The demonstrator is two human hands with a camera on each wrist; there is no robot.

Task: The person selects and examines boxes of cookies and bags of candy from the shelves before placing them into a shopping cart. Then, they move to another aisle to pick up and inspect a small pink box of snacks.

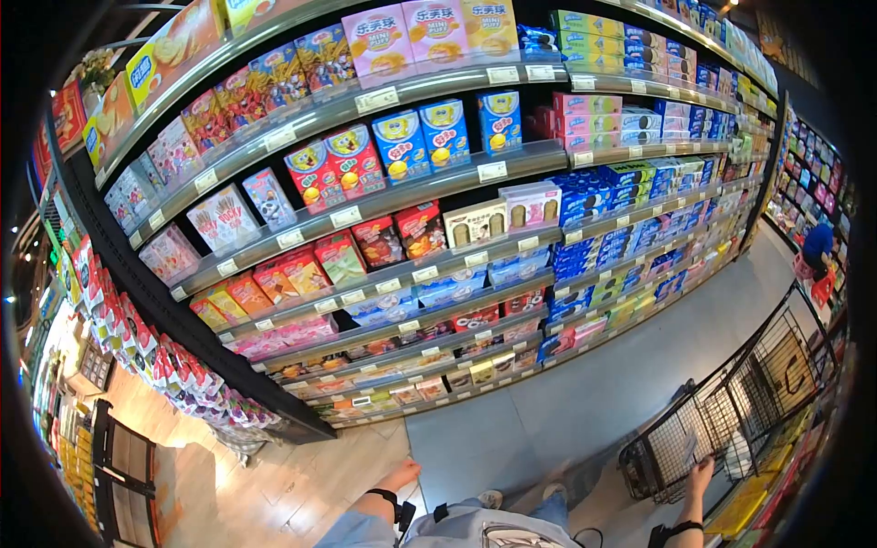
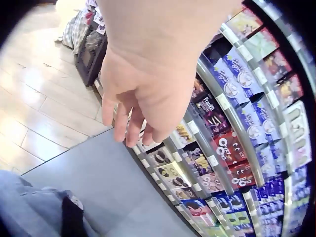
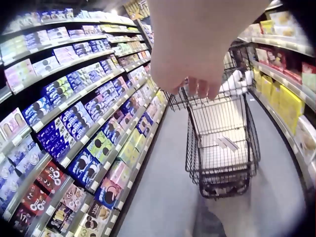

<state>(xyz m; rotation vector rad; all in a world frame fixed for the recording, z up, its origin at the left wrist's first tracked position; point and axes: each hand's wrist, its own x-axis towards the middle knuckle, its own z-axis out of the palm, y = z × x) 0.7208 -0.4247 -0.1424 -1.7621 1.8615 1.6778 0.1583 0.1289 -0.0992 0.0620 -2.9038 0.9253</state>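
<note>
My left hand (image 1: pixel 397 477) hangs in the air over the floor, in front of the lower shelves. Its fingers are loosely curled around nothing in the left wrist view, where the hand (image 2: pixel 148 94) covers part of the shelf. On the other side, my right hand (image 1: pixel 701 477) holds the near edge of a black wire shopping cart (image 1: pixel 671 449). The right wrist view shows that hand (image 3: pixel 190 64) from behind, its fingers bent over the rim of the cart (image 3: pixel 222 174); the thumb is hidden. Small white items (image 3: pixel 227 143) show at the cart.
Long shelves (image 1: pixel 384 279) of boxed snacks and cookies curve across the front. Hanging packets (image 1: pixel 169 361) line the left end. Yellow packages (image 3: pixel 282 101) fill shelves beyond the cart's right side. A person in blue (image 1: pixel 818 242) is farther down the aisle at right.
</note>
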